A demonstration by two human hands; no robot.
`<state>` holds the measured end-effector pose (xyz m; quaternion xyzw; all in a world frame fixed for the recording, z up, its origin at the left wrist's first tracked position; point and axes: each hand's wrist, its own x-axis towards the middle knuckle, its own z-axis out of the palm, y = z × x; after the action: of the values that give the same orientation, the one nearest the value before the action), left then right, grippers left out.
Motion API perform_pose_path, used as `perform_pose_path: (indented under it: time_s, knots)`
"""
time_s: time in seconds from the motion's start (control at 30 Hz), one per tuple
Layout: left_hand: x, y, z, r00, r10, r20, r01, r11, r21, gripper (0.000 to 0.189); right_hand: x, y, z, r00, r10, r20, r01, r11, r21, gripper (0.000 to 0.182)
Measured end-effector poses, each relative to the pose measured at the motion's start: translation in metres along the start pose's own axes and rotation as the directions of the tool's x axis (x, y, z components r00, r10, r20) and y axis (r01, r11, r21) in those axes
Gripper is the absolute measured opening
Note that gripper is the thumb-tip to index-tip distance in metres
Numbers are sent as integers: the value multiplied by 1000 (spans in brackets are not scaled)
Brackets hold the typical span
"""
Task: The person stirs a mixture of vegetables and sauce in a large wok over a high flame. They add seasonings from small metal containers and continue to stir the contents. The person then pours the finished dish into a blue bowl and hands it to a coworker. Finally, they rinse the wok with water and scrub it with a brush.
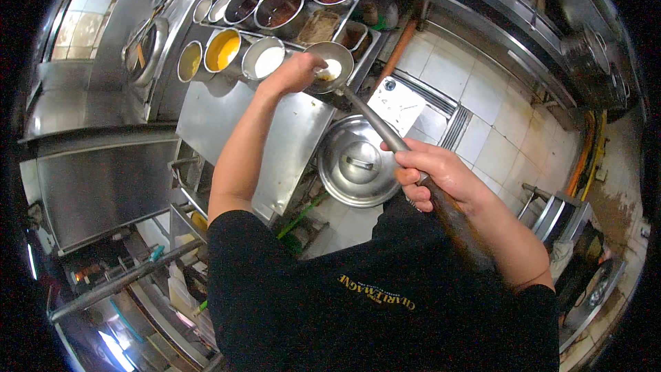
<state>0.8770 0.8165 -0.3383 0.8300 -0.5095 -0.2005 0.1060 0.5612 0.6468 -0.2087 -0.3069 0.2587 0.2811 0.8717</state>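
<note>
My right hand (434, 170) grips the long handle of a large metal ladle (374, 120), which slants from my right arm toward the seasoning pots. White granules or powder (332, 68) and a little yellowish matter lie in the ladle's bowl (345, 57). Over the near left side of that bowl is my left hand (294, 73), its fingers bunched and pointing inward. Whether the fingertips pinch anything is hidden. Just left of this hand stands a metal pot of white contents (268, 62). Beside that are a pot of orange-yellow contents (227, 54) and one of duller yellow contents (190, 61).
Several metal pots (279, 8) with dark contents crowd the rack beyond the ladle. A steel worktop (253, 119) lies under my left forearm. Below the ladle handle rests a large round steel lid (359, 163). White floor tiles (465, 78) and a drain grate (454, 127) are to the right.
</note>
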Motion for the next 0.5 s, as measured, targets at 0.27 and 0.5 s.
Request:
perform_pose_path:
  time_s: [0.27,0.5]
  knots:
    - [55,103,10,975,221,-3,-214,951,225,23,-94,31,-50,993,-113,38,109,989,102,29]
    - [136,259,27,869,495,-24,-466,832,301,10,-203,80,-110,951,-305,-39,307,928,211,33]
